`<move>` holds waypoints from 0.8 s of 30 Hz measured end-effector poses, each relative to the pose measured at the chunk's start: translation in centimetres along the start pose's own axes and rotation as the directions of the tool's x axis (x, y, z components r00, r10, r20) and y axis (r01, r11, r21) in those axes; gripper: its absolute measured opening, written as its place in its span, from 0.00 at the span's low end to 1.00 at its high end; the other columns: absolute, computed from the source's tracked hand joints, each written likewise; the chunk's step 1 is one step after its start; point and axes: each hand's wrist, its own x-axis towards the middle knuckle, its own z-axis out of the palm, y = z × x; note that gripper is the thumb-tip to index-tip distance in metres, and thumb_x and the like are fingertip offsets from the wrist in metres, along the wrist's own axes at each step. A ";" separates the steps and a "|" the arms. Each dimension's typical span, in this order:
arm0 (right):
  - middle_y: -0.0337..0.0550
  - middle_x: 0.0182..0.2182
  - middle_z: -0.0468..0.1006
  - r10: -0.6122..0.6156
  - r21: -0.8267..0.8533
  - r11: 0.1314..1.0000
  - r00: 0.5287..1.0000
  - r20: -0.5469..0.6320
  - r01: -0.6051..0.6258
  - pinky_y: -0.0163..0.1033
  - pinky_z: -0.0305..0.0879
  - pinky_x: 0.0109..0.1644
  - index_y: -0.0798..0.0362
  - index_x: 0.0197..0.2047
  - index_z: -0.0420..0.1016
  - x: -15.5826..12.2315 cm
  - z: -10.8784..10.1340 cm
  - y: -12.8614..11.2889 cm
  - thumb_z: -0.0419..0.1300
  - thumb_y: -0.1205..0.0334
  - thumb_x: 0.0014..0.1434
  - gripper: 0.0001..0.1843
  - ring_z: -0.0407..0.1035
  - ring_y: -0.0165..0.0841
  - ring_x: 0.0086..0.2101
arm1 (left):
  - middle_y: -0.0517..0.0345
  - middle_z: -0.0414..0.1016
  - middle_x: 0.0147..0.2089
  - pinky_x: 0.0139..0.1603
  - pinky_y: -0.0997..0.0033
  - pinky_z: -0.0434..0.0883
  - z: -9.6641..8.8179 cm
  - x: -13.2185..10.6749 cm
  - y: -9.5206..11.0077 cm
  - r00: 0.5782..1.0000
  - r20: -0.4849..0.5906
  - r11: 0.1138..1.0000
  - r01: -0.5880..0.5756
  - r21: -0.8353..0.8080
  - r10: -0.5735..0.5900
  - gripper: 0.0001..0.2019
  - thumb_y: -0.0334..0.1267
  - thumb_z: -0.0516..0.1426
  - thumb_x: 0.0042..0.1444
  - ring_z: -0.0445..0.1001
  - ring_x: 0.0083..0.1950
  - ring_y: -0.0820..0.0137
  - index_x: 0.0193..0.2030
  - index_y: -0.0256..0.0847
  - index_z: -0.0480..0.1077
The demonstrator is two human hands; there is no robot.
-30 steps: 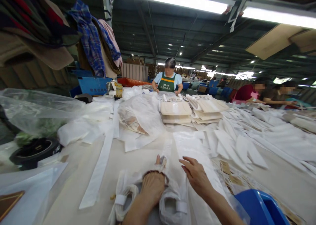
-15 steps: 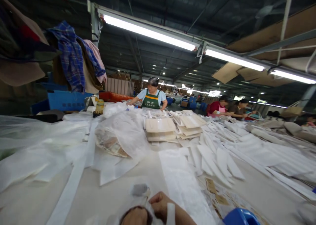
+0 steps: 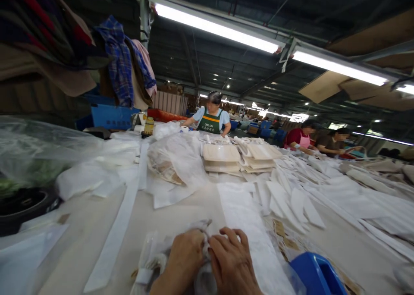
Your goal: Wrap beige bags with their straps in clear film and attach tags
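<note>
At the bottom middle, a whitish bundle in thin wrapping [image 3: 205,281] lies on the table between my hands; what is inside cannot be made out. My left hand [image 3: 185,257] is closed on its top, fingers bunched together. From the other side my right hand [image 3: 232,257] grips it with bent fingers, the thumb toward the left hand. A white corded loop with a pale band [image 3: 155,262] sticks out left of my left wrist. Beside my right hand runs a broad white sheet [image 3: 241,208].
A blue plastic object [image 3: 315,273] stands at the front right. Cream folded pieces [image 3: 221,152] are stacked farther back, beside clear plastic film [image 3: 177,150]. White strips [image 3: 281,200] cover the right side. Opposite, a person in a green apron [image 3: 211,121] works; others sit at the right.
The view has shifted left and down. Both hands now grip the bundle side by side; before, one forearm was partly covered by it and the other hand pinched its edge.
</note>
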 end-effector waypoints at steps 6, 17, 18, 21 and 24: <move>0.42 0.37 0.76 0.094 -0.057 0.995 0.986 0.134 -0.087 0.46 0.54 0.52 0.49 0.46 0.70 0.2 0.9 0.3 0.49 0.74 0.55 0.19 0.69 0.35 0.39 | 0.53 0.76 0.34 0.42 0.68 0.67 -1.0 -0.2 0.1 0.994 -0.111 0.948 -0.037 -0.315 0.002 0.12 0.27 0.49 0.53 0.74 0.39 0.65 0.30 0.38 0.73; 0.41 0.28 0.76 0.235 0.299 0.906 0.943 0.237 -0.301 0.35 0.66 0.36 0.53 0.30 0.76 3.5 1.6 -0.5 0.52 0.66 0.55 0.11 0.71 0.32 0.32 | 0.56 0.73 0.30 0.35 0.68 0.65 -1.9 -0.4 -0.2 0.915 -0.265 0.613 -0.024 -0.790 -0.305 0.14 0.46 0.48 0.51 0.69 0.32 0.67 0.28 0.40 0.69; 0.42 0.29 0.76 0.198 0.309 0.918 0.963 0.184 -0.248 0.35 0.66 0.37 0.53 0.31 0.76 3.4 1.4 -0.6 0.53 0.67 0.56 0.10 0.70 0.32 0.33 | 0.55 0.73 0.28 0.34 0.67 0.65 -1.8 -0.1 -0.5 0.912 -0.223 0.596 0.028 -0.803 -0.343 0.15 0.46 0.46 0.52 0.69 0.31 0.67 0.28 0.40 0.69; 0.44 0.30 0.76 -0.083 0.244 0.966 0.996 -0.015 0.084 0.36 0.65 0.37 0.54 0.31 0.74 2.8 0.4 -1.9 0.51 0.71 0.58 0.11 0.68 0.32 0.33 | 0.55 0.70 0.21 0.32 0.66 0.63 -1.1 0.6 -1.0 0.932 -0.113 0.545 0.101 -0.832 -0.345 0.21 0.49 0.45 0.55 0.68 0.27 0.66 0.19 0.40 0.66; 0.44 0.29 0.76 -0.407 0.121 0.904 0.912 -0.053 0.410 0.37 0.63 0.34 0.56 0.33 0.73 1.9 -0.8 -3.8 0.48 0.75 0.60 0.13 0.66 0.32 0.31 | 0.56 0.70 0.21 0.30 0.68 0.63 -0.7 0.8 -1.1 0.950 -0.035 0.449 0.114 -0.886 -0.310 0.14 0.48 0.54 0.46 0.69 0.26 0.66 0.22 0.38 0.69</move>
